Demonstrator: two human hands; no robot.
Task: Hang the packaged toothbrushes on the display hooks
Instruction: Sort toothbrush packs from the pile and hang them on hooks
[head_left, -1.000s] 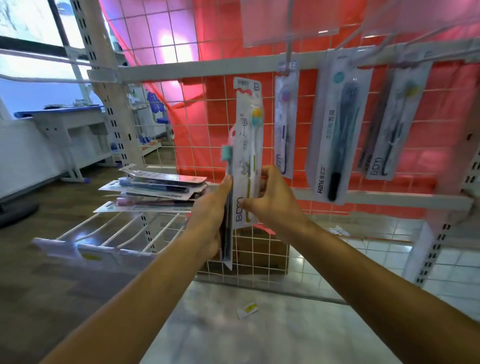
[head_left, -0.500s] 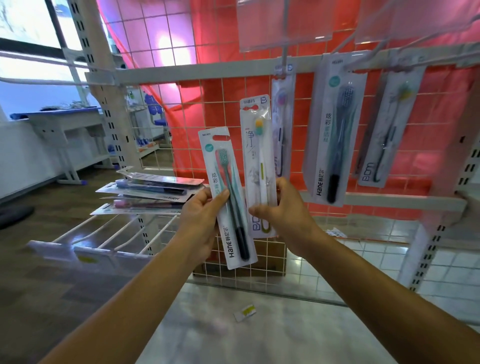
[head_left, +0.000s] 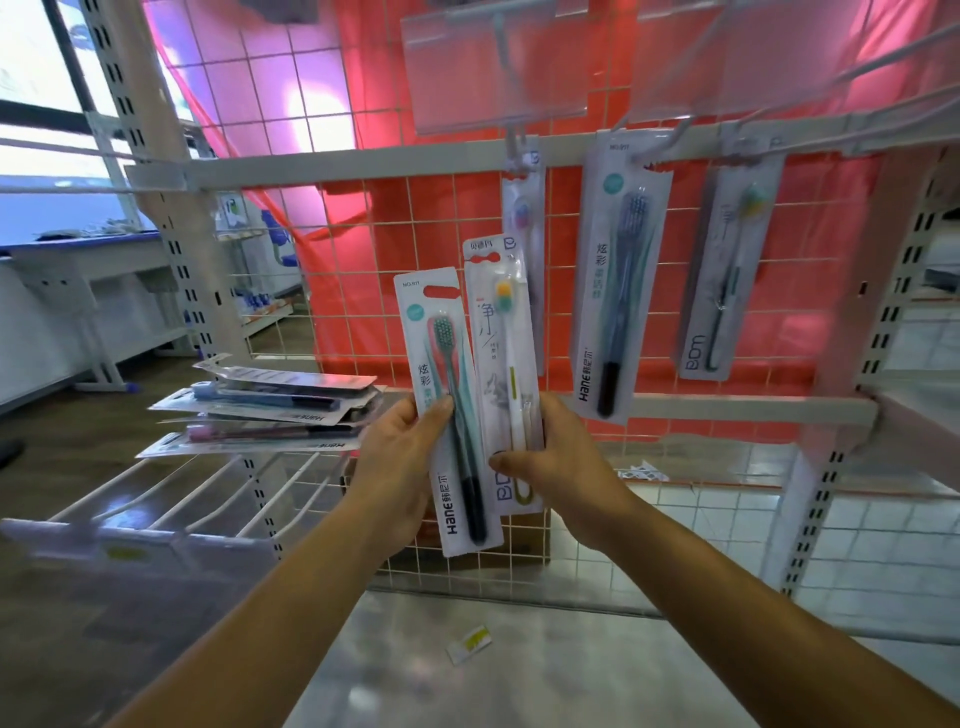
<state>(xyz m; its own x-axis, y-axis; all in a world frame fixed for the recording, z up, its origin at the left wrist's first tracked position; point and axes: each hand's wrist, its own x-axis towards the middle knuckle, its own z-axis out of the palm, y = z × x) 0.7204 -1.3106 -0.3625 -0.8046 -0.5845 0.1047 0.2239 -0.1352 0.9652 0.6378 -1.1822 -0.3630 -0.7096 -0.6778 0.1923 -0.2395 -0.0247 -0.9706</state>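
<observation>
The Hane pack (head_left: 441, 353), seen edge-on a second ago, is now turned face-forward; it is pinched at its lower half by the left grip (head_left: 400, 457), thumb laid across the front; the white pack (head_left: 498, 364) is held upright by the right grip (head_left: 561, 462), fingers curled round its lower part; since half a second ago the two packs have been drawn together, so that their inner edges meet; both are held unhung before the wire grid (head_left: 415, 218), their top edges below the upper rail (head_left: 337, 163); the white pack's upper right corner overlaps a hung pack (head_left: 522, 234); bare grid is left above the held packs, leftward of that hung pack; a stack of packs (head_left: 270, 415) lies on the wire shelf (head_left: 171, 499), apart from the left grip.
</observation>
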